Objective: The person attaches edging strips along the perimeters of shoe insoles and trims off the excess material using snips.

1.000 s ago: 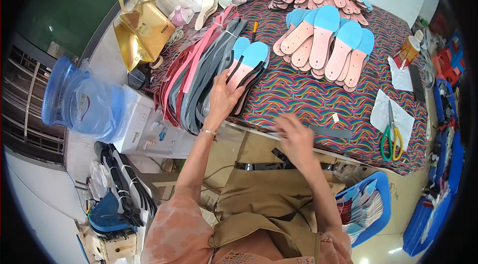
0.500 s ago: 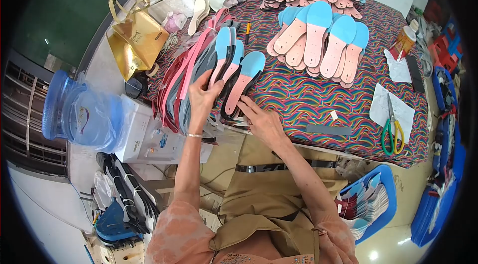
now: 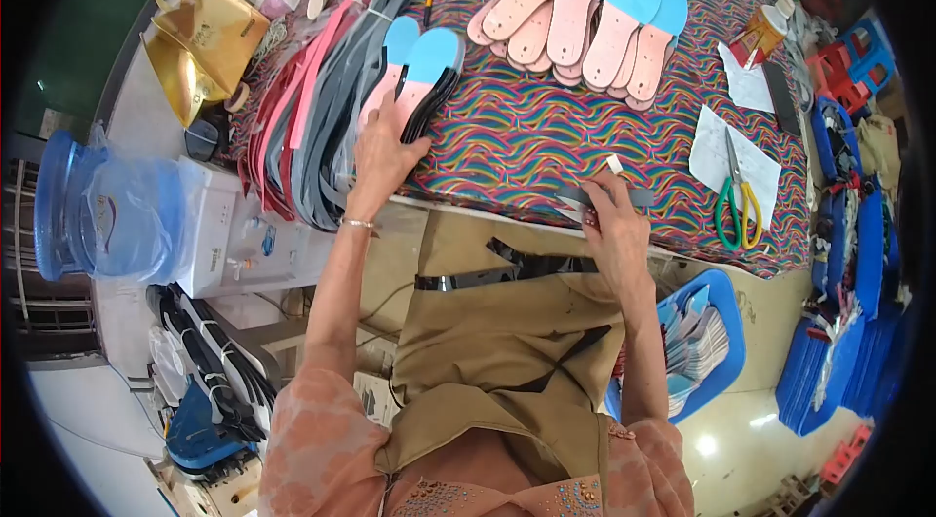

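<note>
My left hand point(image 3: 383, 154) grips the lower end of a small stack of pink insoles point(image 3: 426, 67) with light-blue heel parts and black strips along their edges. Its thumb presses the black strips on the right side, and the fingers lie over the pink surface. Another insole point(image 3: 400, 38) is just left of the top one. My right hand point(image 3: 616, 223) is over a flat dark grey strip point(image 3: 640, 196) near the table's front edge, its fingers bent down and drawn together. Small pale pointed pieces point(image 3: 569, 208) show beside its fingertips; what the fingers pinch is hidden.
Bundled pink, red and grey strips point(image 3: 327, 117) lie left of my left hand. Insole piles point(image 3: 575, 20) spread across the patterned table point(image 3: 507, 142). Scissors point(image 3: 736, 191) rest on white paper at right. A blue basket point(image 3: 726, 361) of insoles stands below; a gold bag point(image 3: 210, 44) sits left.
My right hand has left the insoles and moved right to the grey strip. The insole that lay apart on the right is now gathered with the others at my left hand. The view has shifted.
</note>
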Tool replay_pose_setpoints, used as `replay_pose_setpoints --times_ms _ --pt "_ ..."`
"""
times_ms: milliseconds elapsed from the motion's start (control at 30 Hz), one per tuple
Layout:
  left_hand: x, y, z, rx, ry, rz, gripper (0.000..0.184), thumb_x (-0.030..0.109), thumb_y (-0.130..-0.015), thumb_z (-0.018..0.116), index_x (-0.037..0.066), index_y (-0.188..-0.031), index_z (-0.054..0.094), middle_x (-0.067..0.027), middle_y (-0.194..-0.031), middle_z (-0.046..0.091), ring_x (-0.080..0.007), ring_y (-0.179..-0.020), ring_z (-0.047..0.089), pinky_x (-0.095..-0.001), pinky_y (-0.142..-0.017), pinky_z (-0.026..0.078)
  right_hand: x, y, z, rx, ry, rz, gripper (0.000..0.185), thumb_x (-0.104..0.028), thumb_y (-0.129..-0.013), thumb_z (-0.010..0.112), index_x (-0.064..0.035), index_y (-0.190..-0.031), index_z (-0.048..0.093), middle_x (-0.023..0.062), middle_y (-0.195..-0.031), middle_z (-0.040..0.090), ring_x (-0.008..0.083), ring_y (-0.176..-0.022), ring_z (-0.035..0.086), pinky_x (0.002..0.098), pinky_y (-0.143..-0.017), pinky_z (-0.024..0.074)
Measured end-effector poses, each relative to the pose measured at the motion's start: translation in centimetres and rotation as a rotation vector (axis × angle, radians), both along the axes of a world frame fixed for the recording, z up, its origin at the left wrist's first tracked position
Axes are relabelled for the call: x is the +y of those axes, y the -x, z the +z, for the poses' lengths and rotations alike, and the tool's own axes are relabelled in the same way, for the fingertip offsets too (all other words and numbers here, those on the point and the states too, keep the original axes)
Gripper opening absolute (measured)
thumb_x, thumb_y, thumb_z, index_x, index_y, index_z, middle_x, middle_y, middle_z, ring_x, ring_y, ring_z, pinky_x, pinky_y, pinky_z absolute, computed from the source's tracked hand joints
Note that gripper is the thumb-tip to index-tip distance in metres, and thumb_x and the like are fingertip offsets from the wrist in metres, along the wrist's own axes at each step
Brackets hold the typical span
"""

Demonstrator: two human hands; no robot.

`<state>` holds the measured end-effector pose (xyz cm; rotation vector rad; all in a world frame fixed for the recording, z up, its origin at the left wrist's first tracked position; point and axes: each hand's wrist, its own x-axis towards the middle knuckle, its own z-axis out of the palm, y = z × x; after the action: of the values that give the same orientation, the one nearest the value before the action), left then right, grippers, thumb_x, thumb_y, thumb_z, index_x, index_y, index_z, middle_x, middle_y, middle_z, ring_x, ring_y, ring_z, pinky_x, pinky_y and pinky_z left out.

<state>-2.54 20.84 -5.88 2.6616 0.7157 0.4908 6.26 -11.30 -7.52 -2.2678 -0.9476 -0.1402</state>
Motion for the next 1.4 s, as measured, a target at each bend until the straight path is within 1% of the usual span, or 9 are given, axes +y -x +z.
replay_pose_setpoints --times_ms 300,367,433,667,833,933,1167,1267,1400 --pt "-1.6 -1.2 0.2 -0.082 0.011 -0.031 0.076 0.022 -0.067 0.077 0.001 -0.132 0.044 -0.0231 -0.106 0.058 -0.0402 -0.098 0.058 -0.0461 -0.083 0.046 -5.8 2.6 -0.5 0.116 0.032 -0.090 0.028 0.003 -0.068 0.069 -0.0074 -0.090 0.055 0.0087 -0.090 0.059 0.0278 -0.070 0.064 0.0364 -0.057 0.0508" --pt "-2.5 -0.6 0.8 -0.294 -0.463 -0.062 0.068 0.018 -0.073 0.075 0.002 -0.132 0.045 -0.0200 -0.106 0.059 -0.0382 -0.097 0.058 -0.0455 -0.082 0.046 -6.8 3.7 -1.3 0.234 0.015 -0.123 0.027 0.004 -0.067 0.069 -0.0067 -0.088 0.057 0.0095 -0.086 0.061 0.0254 -0.072 0.066 0.0346 -0.058 0.0519" --pt "-4.6 0.5 1.4 -0.389 -0.441 -0.063 0.050 0.009 -0.077 0.071 0.000 -0.124 0.052 -0.0174 -0.106 0.059 -0.0349 -0.097 0.057 -0.0419 -0.082 0.047 -5.6 4.6 -1.7 0.267 -0.036 0.006 0.026 0.004 -0.066 0.070 -0.0066 -0.087 0.059 0.0099 -0.085 0.062 0.0250 -0.071 0.066 0.0337 -0.059 0.0527" --pt "-11.5 6.9 -2.4 -0.392 0.301 -0.209 0.018 -0.006 -0.079 0.064 0.001 -0.095 0.067 -0.0137 -0.093 0.064 -0.0299 -0.084 0.062 -0.0361 -0.073 0.049 2.3 6.5 -8.6 0.116 0.469 0.249 0.015 -0.015 -0.073 0.068 -0.0081 -0.085 0.062 0.0096 -0.080 0.058 0.0288 -0.067 0.064 0.0372 -0.059 0.0532" --pt "-14.0 10.8 -7.7 -0.135 0.622 -0.226 0.017 -0.003 -0.075 0.068 0.002 -0.091 0.068 -0.0113 -0.091 0.064 -0.0308 -0.084 0.060 -0.0376 -0.073 0.047 -0.1 5.1 -6.8 0.345 -0.098 0.118 0.016 -0.005 -0.071 0.070 -0.0032 -0.082 0.058 0.0146 -0.080 0.062 0.0281 -0.062 0.063 0.0344 -0.059 0.0518" --pt "-14.1 11.7 -10.5 -0.051 0.329 -0.430 0.025 0.005 -0.065 0.073 0.005 -0.090 0.069 -0.0075 -0.089 0.063 -0.0266 -0.092 0.055 -0.0387 -0.083 0.041 -5.1 3.1 -2.1 0.898 -0.548 -0.095 0.007 -0.006 -0.087 0.064 -0.0039 -0.089 0.058 0.0024 -0.076 0.060 0.0110 -0.065 0.061 0.0257 -0.060 0.0472" --pt "-14.7 11.4 -10.5 0.030 0.162 -0.447 0.025 0.001 -0.065 0.070 0.007 -0.089 0.067 -0.0065 -0.086 0.060 -0.0268 -0.091 0.052 -0.0388 -0.080 0.039 -24.4 -2.9 6.2 0.452 -1.040 -0.486 0.011 -0.013 -0.088 0.066 -0.0107 -0.098 0.061 -0.0024 -0.070 0.053 0.0014 -0.056 0.043 0.0158 -0.045 0.0252" --pt "-14.7 11.5 -10.6 0.060 0.136 -0.429 0.026 -0.001 -0.064 0.069 0.007 -0.089 0.067 -0.0068 -0.087 0.059 -0.0272 -0.091 0.052 -0.0390 -0.081 0.039 -34.8 -5.3 9.3 0.336 -1.124 -0.385 0.007 -0.011 -0.090 0.064 -0.0098 -0.095 0.059 -0.0015 -0.073 0.053 0.0024 -0.055 0.041 0.0166 -0.044 0.0250" --pt "-14.5 11.7 -11.2 0.043 0.086 -0.455 0.027 -0.001 -0.063 0.069 0.007 -0.088 0.067 -0.0071 -0.088 0.059 -0.0275 -0.092 0.052 -0.0390 -0.081 0.039 -48.4 -7.6 13.7 -0.116 -1.096 -0.772 0.007 -0.011 -0.091 0.062 -0.0060 -0.088 0.059 0.0012 -0.073 0.056 0.0061 -0.057 0.047 0.0206 -0.046 0.0317"
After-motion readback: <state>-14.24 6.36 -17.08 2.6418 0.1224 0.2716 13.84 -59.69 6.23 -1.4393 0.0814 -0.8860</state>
